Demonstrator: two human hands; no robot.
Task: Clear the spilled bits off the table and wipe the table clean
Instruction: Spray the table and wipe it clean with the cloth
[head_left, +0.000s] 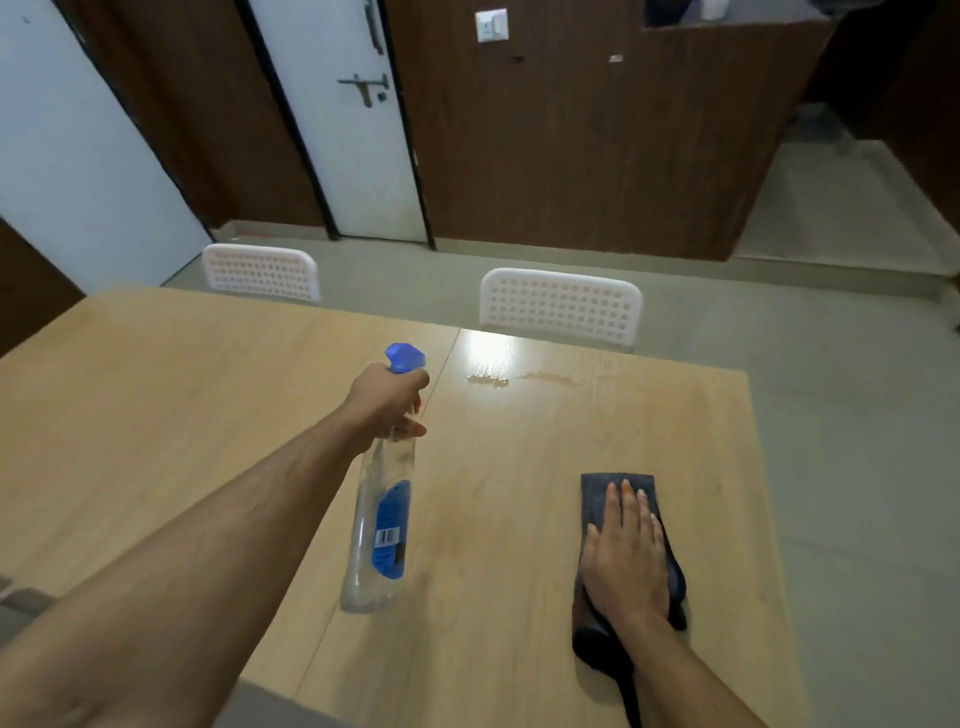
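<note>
- One wooden table (182, 415), pale and light-grained, made of two tops butted together along a seam that runs away from the viewer.
- One spray bottle (382, 519): clear plastic, blue nozzle on top, blue label low on its side. It is lifted off the table, over the seam.
- One dark grey cloth (597, 499), folded into a long strip, lying flat on the right-hand part of the table, near its right edge.
- One wet patch (498, 376) near the far edge of the table, shiny under the light, with a faint smear trailing to its right.
- Two white chairs with perforated backs, one (260, 270) at the far left, one (561, 306) behind the wet patch.
- Left hand (387, 402): fingers curled round the bottle's neck just under the nozzle.
- Right hand (626, 556): flat, fingers straight and close together, palm pressing down on the cloth.
</note>
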